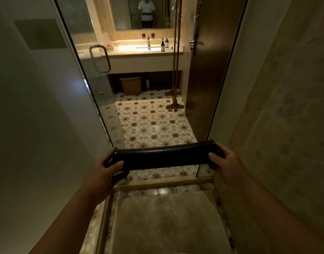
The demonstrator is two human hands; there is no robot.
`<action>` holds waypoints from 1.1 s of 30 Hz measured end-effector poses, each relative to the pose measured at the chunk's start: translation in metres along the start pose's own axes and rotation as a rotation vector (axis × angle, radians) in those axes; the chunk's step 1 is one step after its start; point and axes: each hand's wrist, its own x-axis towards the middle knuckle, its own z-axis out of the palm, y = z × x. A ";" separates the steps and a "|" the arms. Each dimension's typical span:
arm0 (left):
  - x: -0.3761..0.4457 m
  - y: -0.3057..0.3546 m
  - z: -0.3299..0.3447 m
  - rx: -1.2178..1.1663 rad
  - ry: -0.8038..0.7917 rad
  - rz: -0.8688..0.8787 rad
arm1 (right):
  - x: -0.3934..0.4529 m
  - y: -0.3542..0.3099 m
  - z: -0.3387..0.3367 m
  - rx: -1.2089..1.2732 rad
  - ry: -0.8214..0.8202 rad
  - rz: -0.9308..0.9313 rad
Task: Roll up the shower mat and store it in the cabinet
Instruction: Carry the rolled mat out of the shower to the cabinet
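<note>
Mat: we hold the rolled black shower mat (164,156) level in the air, at the shower doorway above the patterned floor (154,125).
Left hand (104,171): closed around the roll's left end.
Right hand (224,158): closed around the right end.
Handling: we judge it rubbery, flexible and light; it sags slightly mid-span and may unroll.
Grip: we would keep to the ends, thumbs pressing the loose flap.
Cabinet: we cannot see it for certain; possibly under the sink counter (139,61).

Tiled floor (154,123): bin (131,85), squeegees (175,106).
</note>
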 end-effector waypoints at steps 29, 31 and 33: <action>0.188 0.026 -0.016 0.122 0.094 0.165 | 0.183 0.005 0.045 -0.230 0.032 -0.008; 0.213 0.035 -0.022 0.134 0.085 0.149 | 0.205 0.007 0.055 -0.227 0.051 0.000; 0.235 0.042 -0.029 0.148 0.082 0.130 | 0.225 0.011 0.064 -0.233 0.064 0.004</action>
